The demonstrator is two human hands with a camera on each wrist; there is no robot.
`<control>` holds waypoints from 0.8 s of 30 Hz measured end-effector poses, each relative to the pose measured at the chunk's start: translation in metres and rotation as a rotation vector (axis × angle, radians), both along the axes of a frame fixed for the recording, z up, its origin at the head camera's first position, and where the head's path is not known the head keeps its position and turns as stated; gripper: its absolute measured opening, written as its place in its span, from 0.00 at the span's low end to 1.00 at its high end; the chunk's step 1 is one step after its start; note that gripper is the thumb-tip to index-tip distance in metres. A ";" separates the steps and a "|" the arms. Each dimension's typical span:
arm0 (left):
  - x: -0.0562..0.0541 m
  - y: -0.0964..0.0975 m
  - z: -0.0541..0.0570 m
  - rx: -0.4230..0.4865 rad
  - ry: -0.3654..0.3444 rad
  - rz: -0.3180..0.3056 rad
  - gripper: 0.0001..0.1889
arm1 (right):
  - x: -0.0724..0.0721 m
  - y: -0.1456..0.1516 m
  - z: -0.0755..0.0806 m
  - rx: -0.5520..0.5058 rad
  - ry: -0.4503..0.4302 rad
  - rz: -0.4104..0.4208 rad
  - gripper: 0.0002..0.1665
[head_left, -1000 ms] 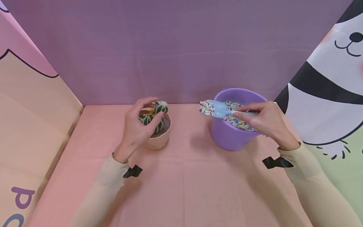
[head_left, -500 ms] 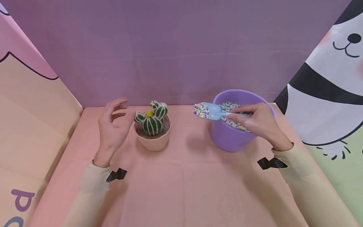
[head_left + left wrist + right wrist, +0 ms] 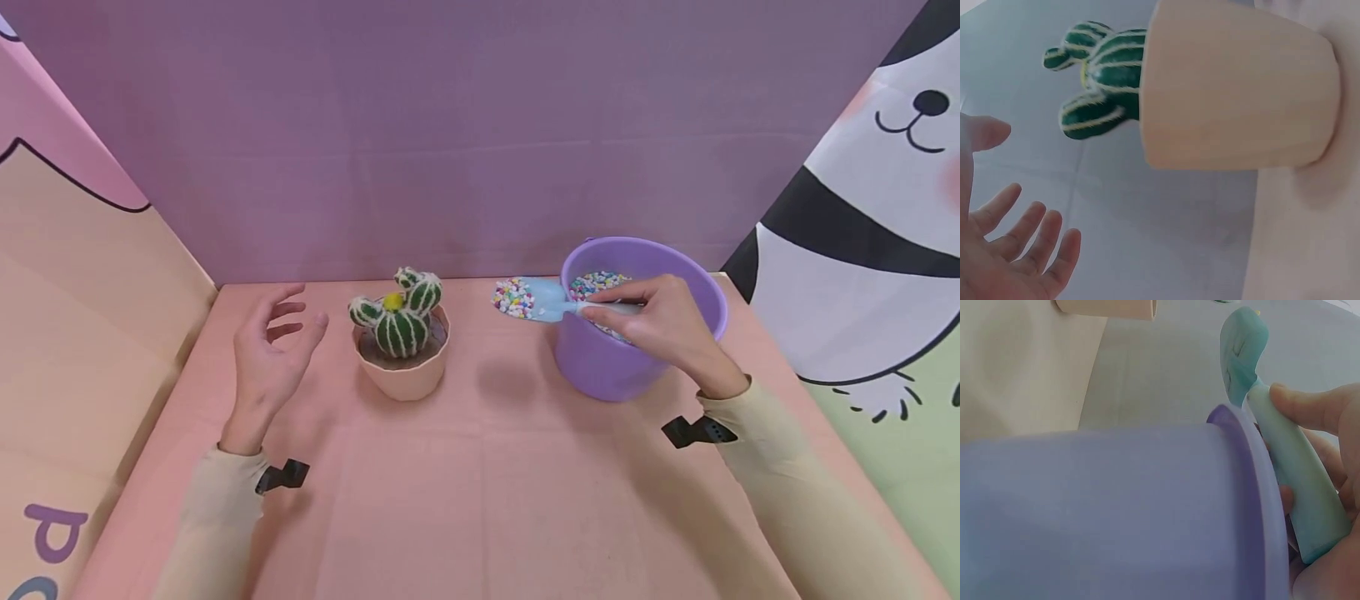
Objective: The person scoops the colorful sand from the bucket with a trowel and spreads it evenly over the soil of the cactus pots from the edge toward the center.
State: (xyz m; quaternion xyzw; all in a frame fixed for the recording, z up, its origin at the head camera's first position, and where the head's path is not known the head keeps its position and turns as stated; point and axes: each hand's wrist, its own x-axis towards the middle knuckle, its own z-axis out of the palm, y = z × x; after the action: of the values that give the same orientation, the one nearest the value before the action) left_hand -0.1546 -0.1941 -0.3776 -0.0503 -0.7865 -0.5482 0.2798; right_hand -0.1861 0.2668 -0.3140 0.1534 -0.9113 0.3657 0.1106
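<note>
My right hand (image 3: 663,321) grips the handle of a light blue toy shovel (image 3: 550,300), whose blade carries a heap of small multicoloured pebbles (image 3: 513,297). The blade reaches past the left rim of a purple bucket (image 3: 611,371) that holds more such pebbles. In the right wrist view, thumb and fingers wrap the shovel handle (image 3: 1300,478) beside the bucket's rim. To the left, a green striped cactus (image 3: 402,332) with a yellow flower stands in a peach pot (image 3: 405,379). Left of that pot, my left hand (image 3: 270,358) hovers with loosely bent, spread fingers and holds nothing.
A pink cloth-covered surface (image 3: 480,500) lies under everything. Behind it rises a purple backdrop (image 3: 465,142). A panda-printed panel (image 3: 862,275) stands on the right, and a beige printed panel (image 3: 82,317) on the left.
My left hand has moved left, away from the cactus, which now shows fully. My right hand has brought the loaded shovel a little left, farther out past the bucket's rim.
</note>
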 end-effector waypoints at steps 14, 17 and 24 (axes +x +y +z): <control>-0.014 -0.009 -0.027 -0.138 -0.207 -0.232 0.35 | -0.004 -0.017 0.001 0.037 0.014 0.049 0.07; -0.017 -0.007 -0.031 -0.167 -0.236 -0.285 0.37 | -0.006 -0.022 0.000 0.040 0.006 0.041 0.06; -0.022 0.000 -0.037 -0.177 -0.312 -0.337 0.41 | -0.008 -0.034 -0.001 0.038 -0.015 0.050 0.07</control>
State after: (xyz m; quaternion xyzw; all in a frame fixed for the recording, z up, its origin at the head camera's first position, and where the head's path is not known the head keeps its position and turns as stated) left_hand -0.1769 -0.1943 -0.4146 -0.1199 -0.8456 -0.5174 0.0540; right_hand -0.1942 0.2324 -0.3146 0.1756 -0.9148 0.3520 0.0914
